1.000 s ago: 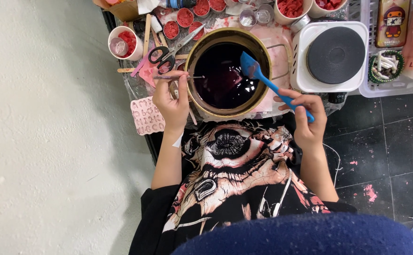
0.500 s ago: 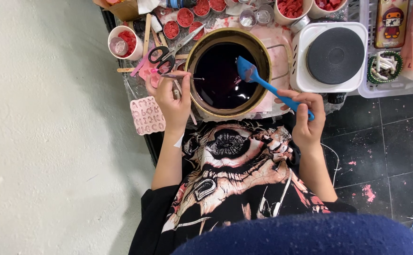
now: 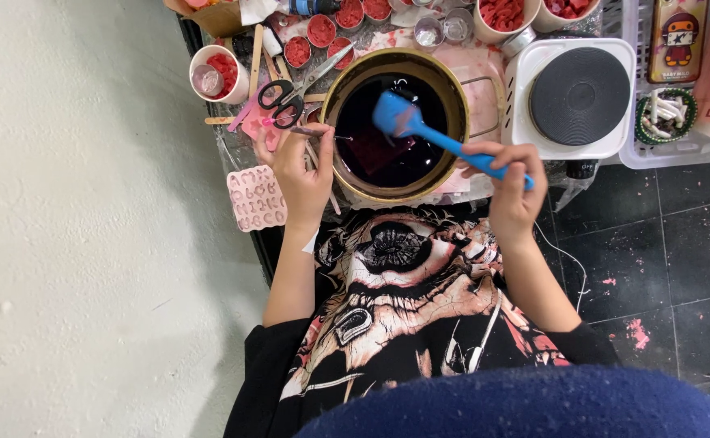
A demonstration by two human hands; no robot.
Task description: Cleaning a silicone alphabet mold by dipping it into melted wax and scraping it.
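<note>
Pot (image 3: 347, 174) of dark red liquid sat between the hands, apparently mid-stir. Left hand (image 3: 302, 170) pinched a thin stick (image 3: 322, 134) at its rim; right hand (image 3: 513, 191) gripped a blue spatula (image 3: 420, 130) dipped inside. Moulds (image 3: 256, 197) lay unfilled.

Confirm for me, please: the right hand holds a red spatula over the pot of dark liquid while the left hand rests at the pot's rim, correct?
Not quite: the spatula is blue, not red, as the head view shows. The right hand does hold it over the pot of dark liquid, and the left hand rests at the rim.
</note>
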